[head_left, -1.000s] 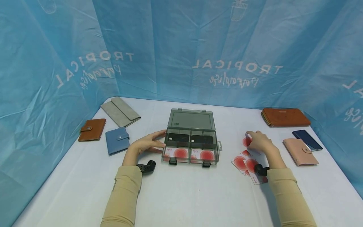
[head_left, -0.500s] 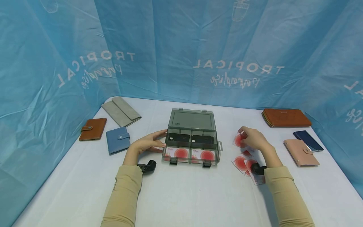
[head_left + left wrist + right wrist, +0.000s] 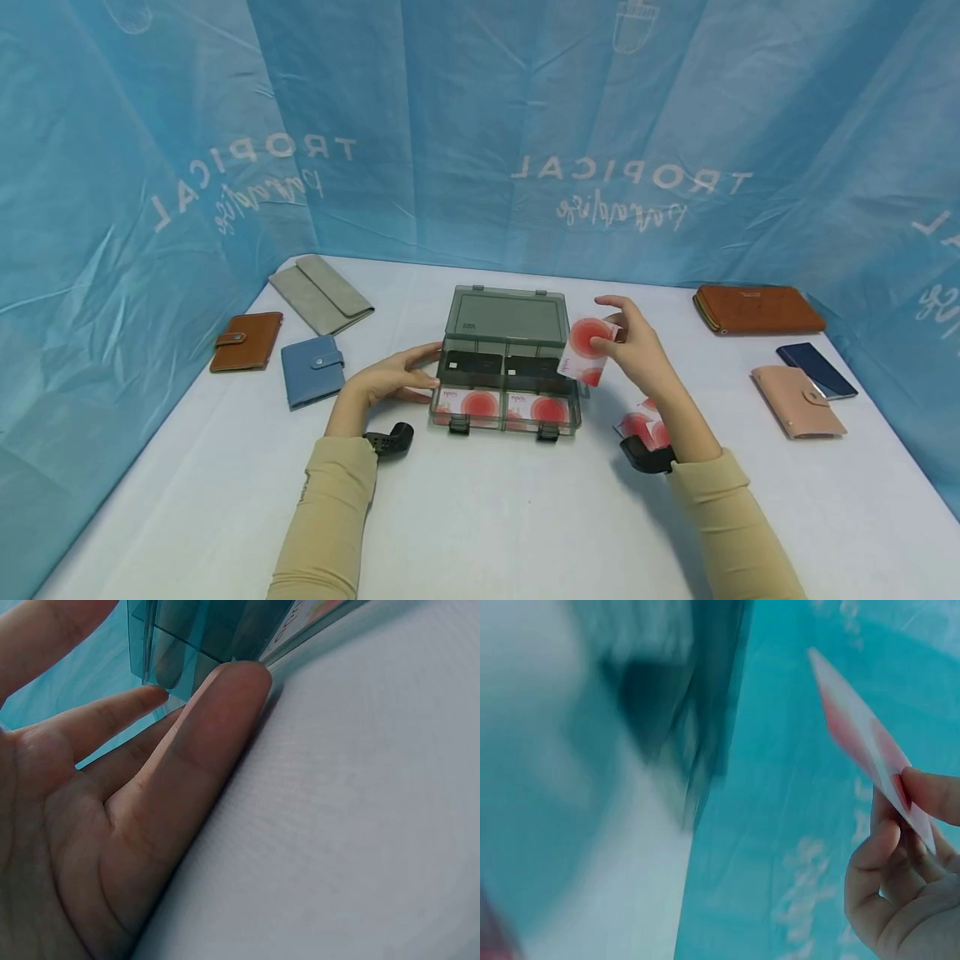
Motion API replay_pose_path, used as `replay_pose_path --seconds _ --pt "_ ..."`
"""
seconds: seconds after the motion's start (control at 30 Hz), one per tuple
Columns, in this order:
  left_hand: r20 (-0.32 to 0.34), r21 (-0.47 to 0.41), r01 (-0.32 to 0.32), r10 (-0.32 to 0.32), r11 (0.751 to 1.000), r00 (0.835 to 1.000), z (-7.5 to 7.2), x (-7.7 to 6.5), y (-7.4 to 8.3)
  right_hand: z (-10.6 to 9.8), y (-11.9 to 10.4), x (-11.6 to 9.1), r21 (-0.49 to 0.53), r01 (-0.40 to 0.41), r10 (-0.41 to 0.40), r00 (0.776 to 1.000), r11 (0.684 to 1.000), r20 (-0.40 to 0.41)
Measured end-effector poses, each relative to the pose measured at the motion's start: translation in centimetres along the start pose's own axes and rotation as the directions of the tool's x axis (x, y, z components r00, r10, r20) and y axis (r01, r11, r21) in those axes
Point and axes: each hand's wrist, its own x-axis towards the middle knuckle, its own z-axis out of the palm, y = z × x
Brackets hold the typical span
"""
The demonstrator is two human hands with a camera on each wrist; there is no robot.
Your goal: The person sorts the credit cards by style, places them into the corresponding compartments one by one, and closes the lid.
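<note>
My right hand (image 3: 637, 346) pinches a white card with red circles (image 3: 588, 343) between thumb and fingers. It holds the card tilted in the air beside the box's right end; in the right wrist view the card (image 3: 862, 739) shows nearly edge-on. A translucent grey-green compartment box (image 3: 506, 312) stands with its lid raised. Black cards (image 3: 472, 363) fill its back compartments, and red-and-white cards (image 3: 467, 403) lie in the front ones. My left hand (image 3: 390, 379) rests against the box's left side with fingers spread; in the left wrist view its thumb (image 3: 217, 727) reaches the box's lower edge.
Loose red-and-white cards (image 3: 637, 427) lie partly under my right wrist. On the left are a grey-green wallet (image 3: 318, 293), a brown card holder (image 3: 246, 342) and a blue one (image 3: 311, 372). A brown zip wallet (image 3: 761, 309), a dark phone (image 3: 813, 367) and a pink wallet (image 3: 795, 402) lie right.
My right hand has picked up a card from the loose cards, lifted it and carried it left to the box's right end. The left hand has stayed at the box.
</note>
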Motion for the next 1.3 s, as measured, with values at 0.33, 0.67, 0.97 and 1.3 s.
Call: replay_pose_path --seconds 0.33,0.67,0.97,1.3 --pt "0.001 0.01 -0.002 0.002 1.0 1.0 0.0 0.1 0.0 4.9 -2.6 -1.2 0.101 0.029 -0.043 0.989 0.994 0.138" --pt "-0.004 0.011 0.0 0.0 1.0 1.0 0.0 0.0 0.0 8.9 -3.0 -1.2 -0.021 -0.037 0.04 0.979 0.999 0.2" --pt "-0.008 0.007 0.005 -0.005 1.0 1.0 0.0 0.1 -0.1 11.1 -2.7 -1.3 -0.195 0.115 -0.058 0.959 0.974 0.276" --pt "-0.015 0.006 0.004 -0.004 1.0 1.0 0.1 0.1 0.1 11.5 -2.6 -1.4 -0.42 0.185 0.002 0.913 0.888 0.407"
